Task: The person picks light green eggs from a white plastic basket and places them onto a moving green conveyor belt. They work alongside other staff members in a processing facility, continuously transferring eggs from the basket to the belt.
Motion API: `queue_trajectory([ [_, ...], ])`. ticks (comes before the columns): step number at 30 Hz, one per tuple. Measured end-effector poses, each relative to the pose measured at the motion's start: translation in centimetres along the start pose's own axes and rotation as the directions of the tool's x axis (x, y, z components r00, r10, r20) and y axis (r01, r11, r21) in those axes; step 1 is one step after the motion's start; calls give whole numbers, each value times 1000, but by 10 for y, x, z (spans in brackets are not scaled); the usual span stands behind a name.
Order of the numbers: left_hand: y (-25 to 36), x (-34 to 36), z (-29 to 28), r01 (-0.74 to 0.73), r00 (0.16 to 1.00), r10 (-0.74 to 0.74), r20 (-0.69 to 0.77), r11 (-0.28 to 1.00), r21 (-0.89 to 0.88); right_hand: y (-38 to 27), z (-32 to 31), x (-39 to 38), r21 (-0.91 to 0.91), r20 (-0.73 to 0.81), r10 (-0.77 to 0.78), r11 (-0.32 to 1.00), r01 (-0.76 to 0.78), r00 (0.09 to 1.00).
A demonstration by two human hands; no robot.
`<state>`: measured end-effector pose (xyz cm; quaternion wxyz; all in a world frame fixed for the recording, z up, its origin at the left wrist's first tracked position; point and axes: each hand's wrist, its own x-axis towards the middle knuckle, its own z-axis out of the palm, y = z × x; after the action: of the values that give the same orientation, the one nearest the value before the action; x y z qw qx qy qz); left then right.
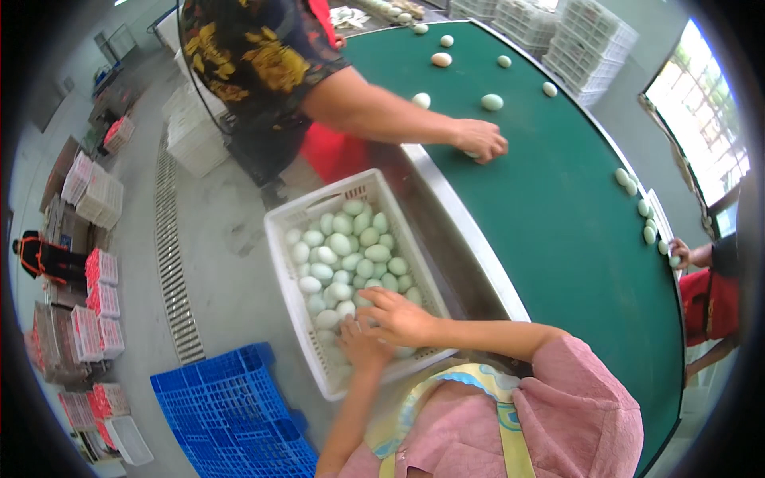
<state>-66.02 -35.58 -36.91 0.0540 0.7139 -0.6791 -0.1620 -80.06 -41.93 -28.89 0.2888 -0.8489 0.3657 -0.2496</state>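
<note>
A white plastic crate (280,263) full of pale green and white eggs (341,243) stands at the centre, beside the metal edge of a green conveyor. My left hand (357,341) rests among the eggs in its lower part, fingers apart and slightly bent. Just to its right and partly over it, my right hand (392,317) reaches across the eggs with loosely curved, separated fingers. Whether either touches one particular egg is unclear.
The conveyor (558,247) carries scattered eggs. A co-worker's hand (482,142) reaches onto it from the top; another person's hand (679,253) is at its right edge. A blue pallet (223,406) lies lower left; stacked crates (586,52) stand behind.
</note>
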Motion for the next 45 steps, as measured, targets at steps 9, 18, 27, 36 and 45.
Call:
queue_trajectory([
  [9,-14,6,23,-51,998,46,-41,990,-132,54,-145,-92,-88,-632,252,916,-390,733],
  [18,-42,-58,-20,-7,995,-18,-96,967,-253,211,-231,-79,252,-809,506,759,-600,301],
  [27,-47,-82,6,-75,935,48,-350,995,-64,241,-245,-19,2,-729,528,637,-771,436],
  [36,-23,-67,-10,-84,901,36,-432,992,-91,224,-274,67,-356,-405,539,651,-670,739],
  [45,-19,-66,-48,-52,907,-1,-421,992,-115,252,-259,139,-588,-370,530,502,-634,763],
])
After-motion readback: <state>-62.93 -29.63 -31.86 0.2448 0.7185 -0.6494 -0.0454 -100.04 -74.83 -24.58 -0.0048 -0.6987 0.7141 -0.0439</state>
